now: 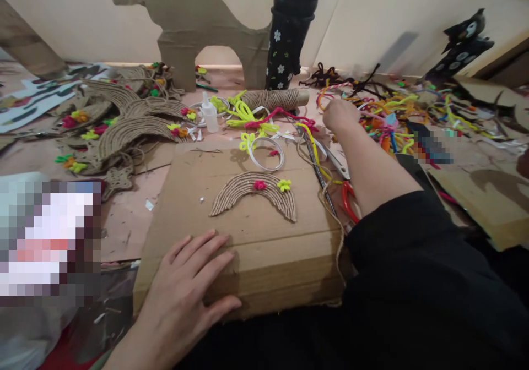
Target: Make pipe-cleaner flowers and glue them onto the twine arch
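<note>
My left hand lies flat with fingers spread on the cardboard board. In front of it rests a twine crescent carrying a pink flower and a yellow flower. Stretched forward, my right hand is at the near-left side of a heap of coloured fuzzy strands. Its fingers are curled and mostly hidden; an orange strand shows beside them, and what they hold cannot be made out. Under that forearm are red-handled scissors. A white tape ring sits at the board's far edge.
Several finished twine crescents with flowers are piled at left. A small clear dropper bottle, a twine roll and a black flowered bottle stand or lie behind. A large cardboard cutout leans on the wall.
</note>
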Available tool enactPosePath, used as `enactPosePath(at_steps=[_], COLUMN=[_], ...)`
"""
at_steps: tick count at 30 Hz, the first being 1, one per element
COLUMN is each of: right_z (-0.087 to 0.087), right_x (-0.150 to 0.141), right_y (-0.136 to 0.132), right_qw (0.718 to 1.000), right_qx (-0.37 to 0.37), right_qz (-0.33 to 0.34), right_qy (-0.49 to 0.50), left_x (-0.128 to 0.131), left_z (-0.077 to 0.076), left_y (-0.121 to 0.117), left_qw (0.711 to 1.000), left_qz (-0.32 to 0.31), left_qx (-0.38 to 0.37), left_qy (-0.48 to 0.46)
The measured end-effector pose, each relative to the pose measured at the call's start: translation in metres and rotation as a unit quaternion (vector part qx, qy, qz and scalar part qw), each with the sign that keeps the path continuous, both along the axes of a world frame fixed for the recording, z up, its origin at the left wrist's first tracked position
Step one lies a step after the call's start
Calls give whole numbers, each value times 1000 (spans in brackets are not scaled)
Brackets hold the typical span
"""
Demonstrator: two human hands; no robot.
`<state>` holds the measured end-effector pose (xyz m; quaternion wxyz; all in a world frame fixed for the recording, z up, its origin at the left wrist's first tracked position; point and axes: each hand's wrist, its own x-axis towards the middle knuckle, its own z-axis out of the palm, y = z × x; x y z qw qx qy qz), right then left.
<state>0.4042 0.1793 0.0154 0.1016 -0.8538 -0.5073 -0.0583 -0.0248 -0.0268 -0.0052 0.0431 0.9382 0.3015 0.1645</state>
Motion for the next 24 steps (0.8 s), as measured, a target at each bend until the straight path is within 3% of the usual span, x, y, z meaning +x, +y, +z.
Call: enactPosePath(at_steps=[3, 8, 11, 14, 16, 19, 21, 24], right_z=[24, 58, 56, 40, 28, 14, 9, 5], right_x=[-3, -40, -80, -122, -147, -174, -184, -190], right_y=[-20, -91, -159, -223, -253, -278, -285, -290], right_qw=[999, 976, 940, 904, 877, 855, 857, 865], right_qx=[46, 159, 199, 189, 179, 167, 158, 130], right_qz=[-22, 85, 210, 344, 414, 471, 480, 477], right_qy=[17, 119, 178, 169, 168, 137, 105, 90], left_x=[1, -1, 0, 9, 20, 38, 48, 55], left_z=[0, -4, -2, 7, 15, 21, 22, 21], left_y=[1, 3, -1, -13, -22, -32, -34, -35], left_qw=[1000, 998, 992, 964, 920, 804, 732, 661], left_qz=[1, 18, 26, 51, 81, 123, 119, 122], left_qx=[-4, -47, -93, -177, -276, -451, -506, -540], left_qy=[-9, -26, -80, -193, -264, -367, -440, -508])
